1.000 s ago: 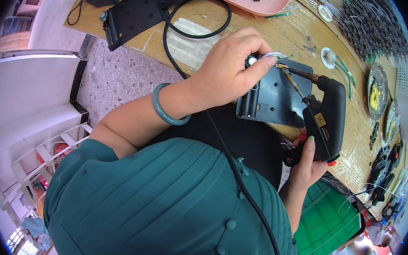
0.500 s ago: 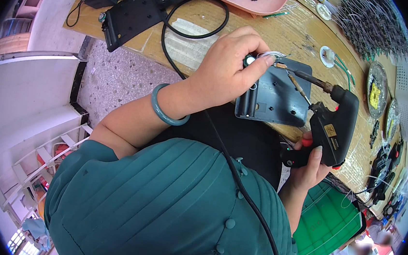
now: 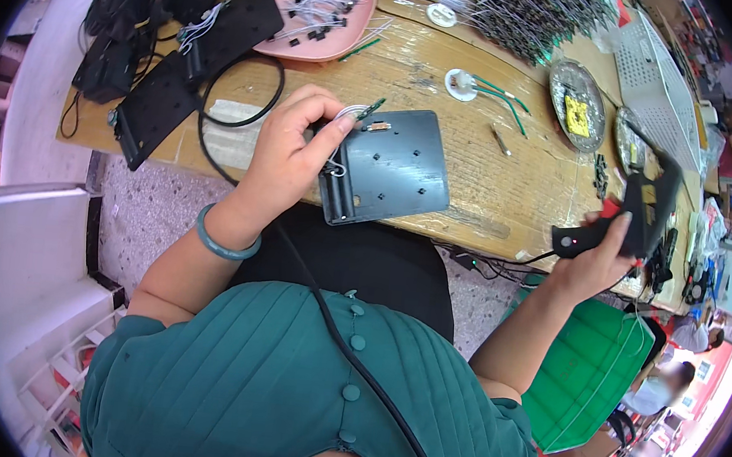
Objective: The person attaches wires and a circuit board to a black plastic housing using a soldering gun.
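Note:
My left hand (image 3: 299, 149) pinches thin white wires (image 3: 352, 111) at the upper left corner of a black plastic panel (image 3: 399, 166). A small green circuit board (image 3: 375, 108) stands tilted at the ends of those wires. Beside it, a small copper-coloured piece (image 3: 378, 127) sits on the panel. The panel overhangs the table's near edge slightly. Off to the right, my right hand (image 3: 597, 259) is wrapped round the handle of a black soldering gun (image 3: 649, 205) with a red trigger. Its tip reaches a round metal dish (image 3: 623, 155), though contact is unclear.
Another metal dish (image 3: 562, 76) holds a yellow sponge (image 3: 576, 116). A pink tray (image 3: 334, 47) with black parts, more black panels (image 3: 155, 106) and bundled wires (image 3: 532, 17) lie around the wooden table (image 3: 474, 181). A black cable (image 3: 325, 299) crosses my body. A green crate (image 3: 574, 386) stands at right.
My right hand has carried the soldering gun rightward, away from the panel to the dishes. The left hand keeps its pinch on the wires. The whole view has shifted rightward.

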Motion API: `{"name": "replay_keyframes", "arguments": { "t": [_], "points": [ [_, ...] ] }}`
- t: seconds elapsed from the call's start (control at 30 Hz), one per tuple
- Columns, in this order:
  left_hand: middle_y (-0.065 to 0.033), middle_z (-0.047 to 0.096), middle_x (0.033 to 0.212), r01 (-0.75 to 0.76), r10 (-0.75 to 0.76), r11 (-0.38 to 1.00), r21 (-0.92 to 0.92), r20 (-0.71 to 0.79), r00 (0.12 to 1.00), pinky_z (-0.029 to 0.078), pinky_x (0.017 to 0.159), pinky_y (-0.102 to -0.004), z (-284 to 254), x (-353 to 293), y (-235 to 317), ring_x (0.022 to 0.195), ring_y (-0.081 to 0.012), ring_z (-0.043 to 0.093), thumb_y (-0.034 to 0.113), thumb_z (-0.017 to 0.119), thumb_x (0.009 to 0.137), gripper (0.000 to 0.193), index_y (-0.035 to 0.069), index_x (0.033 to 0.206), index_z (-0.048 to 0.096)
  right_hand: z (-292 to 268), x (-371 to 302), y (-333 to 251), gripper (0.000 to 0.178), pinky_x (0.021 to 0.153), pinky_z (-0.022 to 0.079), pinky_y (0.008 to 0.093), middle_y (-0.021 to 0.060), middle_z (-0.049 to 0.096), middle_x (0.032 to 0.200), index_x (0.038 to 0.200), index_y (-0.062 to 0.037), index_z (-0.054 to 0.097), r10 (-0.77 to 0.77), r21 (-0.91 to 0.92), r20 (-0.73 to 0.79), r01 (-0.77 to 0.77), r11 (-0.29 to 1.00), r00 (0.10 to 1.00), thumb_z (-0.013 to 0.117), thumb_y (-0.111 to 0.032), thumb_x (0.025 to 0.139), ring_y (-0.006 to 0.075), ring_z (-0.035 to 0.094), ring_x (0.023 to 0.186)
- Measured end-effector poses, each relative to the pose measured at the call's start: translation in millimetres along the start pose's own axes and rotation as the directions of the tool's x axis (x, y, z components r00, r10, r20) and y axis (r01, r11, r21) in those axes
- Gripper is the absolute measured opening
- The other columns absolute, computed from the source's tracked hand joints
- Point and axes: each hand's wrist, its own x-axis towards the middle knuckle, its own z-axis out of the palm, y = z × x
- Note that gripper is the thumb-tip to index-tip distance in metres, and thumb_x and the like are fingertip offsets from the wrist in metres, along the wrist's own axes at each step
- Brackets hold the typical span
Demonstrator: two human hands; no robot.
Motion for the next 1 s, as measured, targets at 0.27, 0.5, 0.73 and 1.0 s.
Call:
{"name": "replay_keyframes", "arguments": {
  "t": [0.27, 0.5, 0.73, 1.0],
  "points": [
    [-0.0043, 0.055, 0.084, 0.082, -0.083, 0.992, -0.101, -0.011, 0.996, 0.040, 0.068, -0.0246, -1, -4, -10, 0.076, -0.0115, 0.051, 0.014, 0.056, 0.089, 0.018, -0.003, 0.084, 0.064, 5, 3, 9, 0.031, 0.051, 0.044, 0.0232, 0.0100, 0.065, 0.087, 0.108, 0.0023, 0.056, 0.082, -0.076, 0.092, -0.075, 0.994, 0.992, 0.059, -0.022, 0.090, 0.0118, 0.055, 0.060],
    [-0.0042, 0.055, 0.081, 0.088, -0.085, 0.989, -0.118, 0.033, 0.996, 0.040, 0.067, -0.0248, -5, 0, -4, 0.074, -0.0112, 0.051, 0.015, 0.055, 0.089, 0.021, -0.003, 0.083, 0.063, 22, -108, -5, 0.043, 0.061, 0.048, 0.0286, 0.0232, 0.061, 0.102, 0.120, 0.0095, 0.046, 0.165, 0.081, 0.568, -0.255, 0.964, 0.806, 0.051, -0.020, 0.090, 0.0210, 0.059, 0.075],
    [-0.0040, 0.055, 0.083, 0.008, 0.005, 0.985, -0.171, 0.072, 0.997, 0.040, 0.067, -0.0248, -7, 0, -9, 0.075, -0.0112, 0.051, 0.014, 0.055, 0.089, 0.019, -0.002, 0.082, 0.063, 29, -122, 0, 0.049, 0.067, 0.049, 0.0312, 0.0231, 0.060, 0.103, 0.124, 0.0084, 0.041, 0.180, 0.060, 0.617, -0.274, 0.960, 0.766, 0.055, -0.022, 0.089, 0.0217, 0.059, 0.078],
    [-0.0027, 0.054, 0.083, 0.042, -0.026, 0.979, -0.201, 0.084, 0.996, 0.039, 0.066, -0.0238, -7, -1, -5, 0.074, -0.0094, 0.050, 0.015, 0.057, 0.088, 0.018, 0.000, 0.081, 0.063, 32, -125, 3, 0.049, 0.067, 0.049, 0.0309, 0.0203, 0.060, 0.099, 0.124, 0.0059, 0.041, 0.139, 0.031, 0.625, -0.202, 0.979, 0.768, 0.059, -0.022, 0.087, 0.0202, 0.058, 0.077]
  ]
}}
